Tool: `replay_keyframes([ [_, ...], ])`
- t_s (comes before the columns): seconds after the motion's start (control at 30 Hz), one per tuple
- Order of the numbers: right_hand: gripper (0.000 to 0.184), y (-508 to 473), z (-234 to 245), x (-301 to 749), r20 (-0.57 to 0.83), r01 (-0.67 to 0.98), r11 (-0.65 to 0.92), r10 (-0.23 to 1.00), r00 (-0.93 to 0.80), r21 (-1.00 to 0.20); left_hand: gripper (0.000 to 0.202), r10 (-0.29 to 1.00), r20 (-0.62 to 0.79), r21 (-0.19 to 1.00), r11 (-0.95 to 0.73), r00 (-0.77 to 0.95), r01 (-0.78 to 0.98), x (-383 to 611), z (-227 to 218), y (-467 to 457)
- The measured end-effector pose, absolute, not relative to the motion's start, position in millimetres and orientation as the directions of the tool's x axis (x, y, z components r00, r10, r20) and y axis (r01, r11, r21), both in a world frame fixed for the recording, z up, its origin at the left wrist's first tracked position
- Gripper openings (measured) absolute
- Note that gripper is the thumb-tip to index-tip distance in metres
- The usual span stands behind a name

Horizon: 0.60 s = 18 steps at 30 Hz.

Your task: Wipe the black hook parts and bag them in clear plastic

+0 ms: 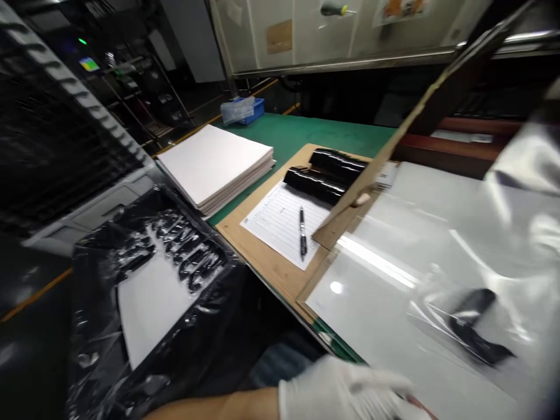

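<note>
My left hand (350,392), in a white glove, is low in the view at the table's front edge, its fingers bent over the glossy light-grey sheet (376,315). A thin reddish thing (420,406) shows at the fingertips; the frame's bottom edge cuts it off. On the sheet lies a clear plastic bag (431,318) with a black curved part (475,326) in or under it, both blurred. A smeared white shape fills the right edge; whether it is my right hand in a glove or more plastic, I cannot tell.
A black-lined bin (236,291) with a white sheet (153,303) stands left. On the green table (297,125) are a stack of white boards (219,157), a blue box (254,111), black rolls (317,185), a form (280,219) and a pen (303,233). A cardboard panel (394,146) slants up.
</note>
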State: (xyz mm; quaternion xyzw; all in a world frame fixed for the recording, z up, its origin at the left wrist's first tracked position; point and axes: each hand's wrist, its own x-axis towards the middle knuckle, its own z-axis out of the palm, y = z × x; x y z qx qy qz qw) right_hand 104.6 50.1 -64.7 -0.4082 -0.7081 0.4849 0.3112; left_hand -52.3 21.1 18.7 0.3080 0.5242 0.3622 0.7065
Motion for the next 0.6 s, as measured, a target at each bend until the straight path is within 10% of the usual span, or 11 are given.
replay_keyframes([
  [0.27,0.043,22,13,184,-0.334,0.340,-0.230,0.896,-0.292,-0.912,0.071,0.717,-0.669,0.681,0.696,0.193,-0.225,-33,26,19],
  [0.43,0.045,10,-2,146,0.032,0.460,0.046,0.999,-0.037,-0.886,0.053,0.688,-0.714,0.646,0.577,-0.128,-0.499,-2,29,20],
  [0.6,0.052,20,5,156,0.270,0.613,0.328,0.944,-0.189,-0.719,0.049,0.614,-0.757,0.442,0.733,0.223,-0.517,2,30,18],
])
